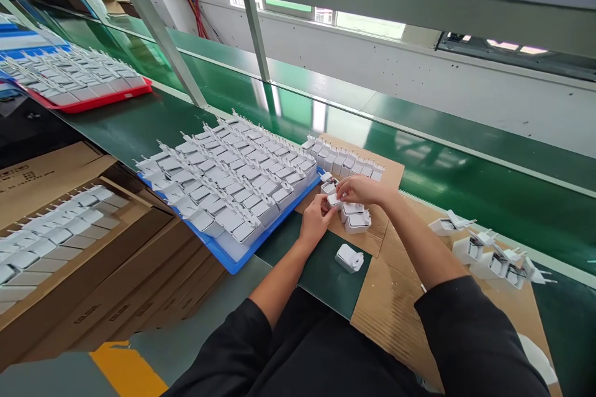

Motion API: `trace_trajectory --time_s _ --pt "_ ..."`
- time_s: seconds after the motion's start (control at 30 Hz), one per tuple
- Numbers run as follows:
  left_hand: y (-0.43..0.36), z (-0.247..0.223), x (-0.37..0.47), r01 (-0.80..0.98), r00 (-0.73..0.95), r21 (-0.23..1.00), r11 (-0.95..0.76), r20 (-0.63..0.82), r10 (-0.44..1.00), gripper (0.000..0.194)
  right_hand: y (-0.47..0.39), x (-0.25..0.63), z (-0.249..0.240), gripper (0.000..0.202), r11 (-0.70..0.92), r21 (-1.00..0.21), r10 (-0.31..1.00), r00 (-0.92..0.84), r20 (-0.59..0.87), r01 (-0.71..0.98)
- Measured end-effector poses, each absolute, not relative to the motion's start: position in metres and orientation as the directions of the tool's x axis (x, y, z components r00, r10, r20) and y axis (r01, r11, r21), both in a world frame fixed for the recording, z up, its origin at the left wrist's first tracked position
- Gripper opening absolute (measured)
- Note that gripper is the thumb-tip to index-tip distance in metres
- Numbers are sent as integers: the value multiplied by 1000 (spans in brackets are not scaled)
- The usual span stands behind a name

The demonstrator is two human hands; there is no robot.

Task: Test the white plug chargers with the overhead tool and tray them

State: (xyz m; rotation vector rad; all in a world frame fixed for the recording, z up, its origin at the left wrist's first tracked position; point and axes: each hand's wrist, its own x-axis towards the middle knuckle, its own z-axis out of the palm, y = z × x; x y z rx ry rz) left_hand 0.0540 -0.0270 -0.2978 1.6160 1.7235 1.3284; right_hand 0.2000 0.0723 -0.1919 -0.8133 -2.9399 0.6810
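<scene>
Between the fingertips of both hands is a white power adapter [333,200]. My left hand [315,218] pinches it from the near left side, and my right hand [357,189] grips its top right. Two more white adapters [357,222] stand just right of my hands on a cardboard sheet [380,214]. Nearer my body, a single adapter [349,257] lies on the green bench. Behind my hands runs a row of adapters [344,160] with their pins up. My fingers partly hide the held adapter.
A blue tray [233,265] packed with rows of adapters sits to the left. Several adapters with raised plug parts [496,254] stand at the right on cardboard. A red tray [107,101] and open carton [135,223] are farther left. A metal frame post [161,31] rises behind.
</scene>
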Motion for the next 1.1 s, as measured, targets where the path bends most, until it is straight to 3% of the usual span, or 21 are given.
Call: trace_trajectory --time_s 0.3,0.43,0.63,0.8,0.97,1.1 --pt "-28 -296 53 535 -202 837 -112 256 945 27 67 200 -198 19 804 -337 491 -867 -87 490" --pt "-30 -300 54 592 -193 788 -170 344 919 44 65 196 -195 15 785 -318 523 -844 -119 531" --pt "-31 -301 55 707 -112 669 -228 424 899 30 65 201 -175 36 692 -360 630 -767 -123 626" --pt "-31 -301 56 712 -108 668 -217 410 906 32 80 182 -168 21 561 -306 795 -604 -60 769" --pt "-33 -298 55 643 -139 735 -215 388 911 33 97 145 -186 32 529 -268 807 -575 -133 805" --pt "-30 -294 50 396 -333 911 -117 261 906 28 102 131 -195 34 529 -256 797 -577 -177 809"
